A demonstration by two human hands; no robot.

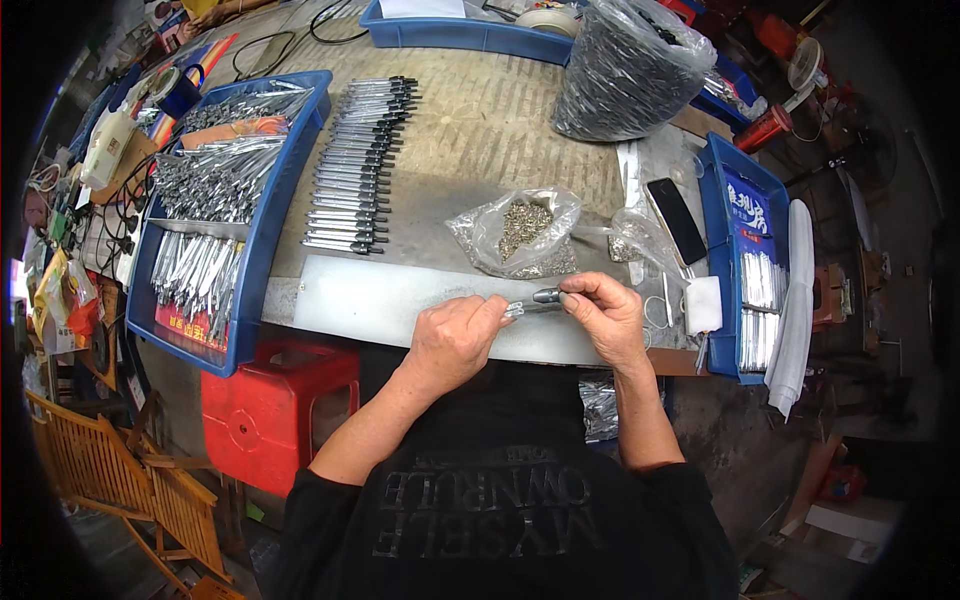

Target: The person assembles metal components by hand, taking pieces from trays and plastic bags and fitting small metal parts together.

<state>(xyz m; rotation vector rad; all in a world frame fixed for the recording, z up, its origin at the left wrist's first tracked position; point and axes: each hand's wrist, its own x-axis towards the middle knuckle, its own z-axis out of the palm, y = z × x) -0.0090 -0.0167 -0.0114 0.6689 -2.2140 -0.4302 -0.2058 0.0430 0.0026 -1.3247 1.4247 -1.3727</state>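
Over the front of the table, my left hand [455, 338] is closed on a small bright silver metal piece [514, 309] that sticks out past the fingertips. My right hand [607, 318] pinches a dark grey, bullet-shaped metal part [546, 296] between thumb and fingers. The two parts point toward each other; whether they touch is hard to make out. Beneath both hands lies a white sheet [370, 300]. Just beyond it, a clear plastic bag [478, 240] holds many tiny brass-coloured pieces [525, 222]. Slim silver rods with dark ends [345, 190] lie in a long row farther left.
At left, a blue divided tray [250, 290] is full of silver metal parts. Another blue tray [745, 345] stands at right beside a black phone [676, 220]. A big bag of dark parts [625, 80] sits at the back. A red stool [255, 420] stands below the table edge.
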